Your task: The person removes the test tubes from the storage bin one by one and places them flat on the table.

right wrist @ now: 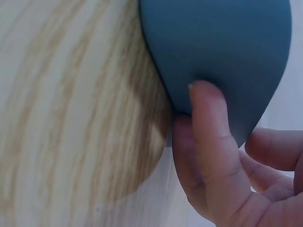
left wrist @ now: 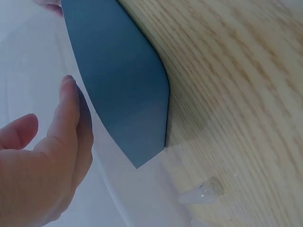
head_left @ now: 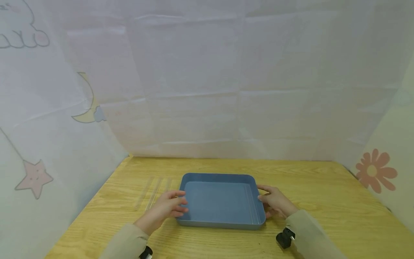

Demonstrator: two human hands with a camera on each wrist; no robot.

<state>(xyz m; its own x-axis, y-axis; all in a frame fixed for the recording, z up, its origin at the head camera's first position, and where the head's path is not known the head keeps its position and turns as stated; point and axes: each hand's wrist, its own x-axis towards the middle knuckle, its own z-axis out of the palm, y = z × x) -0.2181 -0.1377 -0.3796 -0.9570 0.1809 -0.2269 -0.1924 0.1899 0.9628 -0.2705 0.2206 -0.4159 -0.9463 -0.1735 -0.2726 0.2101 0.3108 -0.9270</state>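
Note:
A shallow blue-grey rectangular tray (head_left: 213, 226) sits on the wooden table. At its right end is my right hand (head_left: 275, 202), its thumb at the rim and its fingers (right wrist: 208, 109) pressed to the outer wall in the right wrist view. My left hand (head_left: 168, 207) hovers by the left rim with loosely bent fingers, holding nothing; the left wrist view shows them beside the tray wall (left wrist: 120, 80). Thin, see-through tubes (head_left: 252, 207) lie lengthwise along the tray's right inner side.
More clear thin tubes (head_left: 153, 192) lie on the table (head_left: 300, 180) left of the tray; one tube end (left wrist: 203, 191) shows in the left wrist view. Pale printed sheets (head_left: 207, 118) form walls behind and at both sides.

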